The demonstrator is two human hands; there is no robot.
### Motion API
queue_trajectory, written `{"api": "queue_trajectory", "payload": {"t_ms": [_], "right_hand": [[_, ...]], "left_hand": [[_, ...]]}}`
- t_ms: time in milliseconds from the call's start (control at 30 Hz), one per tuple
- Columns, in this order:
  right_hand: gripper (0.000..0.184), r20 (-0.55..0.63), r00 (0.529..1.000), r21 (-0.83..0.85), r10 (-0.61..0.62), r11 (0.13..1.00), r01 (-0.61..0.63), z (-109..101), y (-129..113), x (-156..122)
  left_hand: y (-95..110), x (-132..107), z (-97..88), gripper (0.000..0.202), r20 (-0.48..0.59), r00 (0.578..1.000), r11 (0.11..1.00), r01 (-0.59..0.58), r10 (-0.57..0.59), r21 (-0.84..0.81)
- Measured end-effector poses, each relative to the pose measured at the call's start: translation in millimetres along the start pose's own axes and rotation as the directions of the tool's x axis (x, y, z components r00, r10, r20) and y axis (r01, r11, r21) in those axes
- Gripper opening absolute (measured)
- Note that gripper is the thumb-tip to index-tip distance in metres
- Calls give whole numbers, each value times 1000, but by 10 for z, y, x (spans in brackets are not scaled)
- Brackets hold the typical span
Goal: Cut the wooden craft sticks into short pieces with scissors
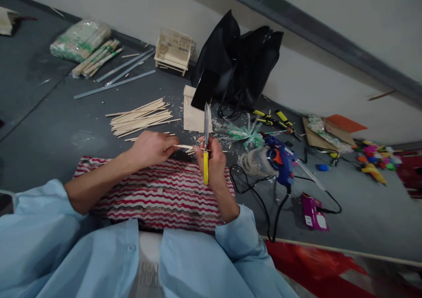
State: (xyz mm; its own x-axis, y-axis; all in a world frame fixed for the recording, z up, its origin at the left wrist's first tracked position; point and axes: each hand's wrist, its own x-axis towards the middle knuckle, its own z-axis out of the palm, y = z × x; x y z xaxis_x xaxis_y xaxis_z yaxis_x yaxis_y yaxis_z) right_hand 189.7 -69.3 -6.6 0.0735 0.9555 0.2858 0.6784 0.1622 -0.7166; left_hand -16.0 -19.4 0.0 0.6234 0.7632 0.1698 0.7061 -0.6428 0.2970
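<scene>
My left hand (154,147) pinches a thin wooden stick (183,147), which runs across to my right hand. Closed around yellow-handled scissors (206,146), my right hand (216,159) has their blades pointing away from me; the stick's far end meets its fingers. Just beyond my left hand lies a loose pile of pale sticks (141,118). A few short pieces sit on the table between the hands. Under both wrists spreads a red-and-white striped cloth (158,192).
A blue glue gun (282,161) rests by a clear jar (255,161), its cord looping on the right. Behind are a black bag (227,60), a phone (205,88) and a small wooden model (174,49). Metal strips (115,83) and wrapped stick bundles (99,58) lie far left.
</scene>
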Motion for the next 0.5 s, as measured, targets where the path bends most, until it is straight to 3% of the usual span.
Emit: {"api": "queue_trajectory", "payload": {"t_ms": [200, 500], "right_hand": [[28, 6, 1000, -11, 2, 1000, -2, 16, 14, -6], [30, 12, 1000, -70, -3, 998, 4, 48, 51, -11]], "left_hand": [[60, 8, -45, 34, 93, 993, 995, 72, -78, 65], [98, -3, -54, 39, 129, 985, 987, 99, -116, 129]]}}
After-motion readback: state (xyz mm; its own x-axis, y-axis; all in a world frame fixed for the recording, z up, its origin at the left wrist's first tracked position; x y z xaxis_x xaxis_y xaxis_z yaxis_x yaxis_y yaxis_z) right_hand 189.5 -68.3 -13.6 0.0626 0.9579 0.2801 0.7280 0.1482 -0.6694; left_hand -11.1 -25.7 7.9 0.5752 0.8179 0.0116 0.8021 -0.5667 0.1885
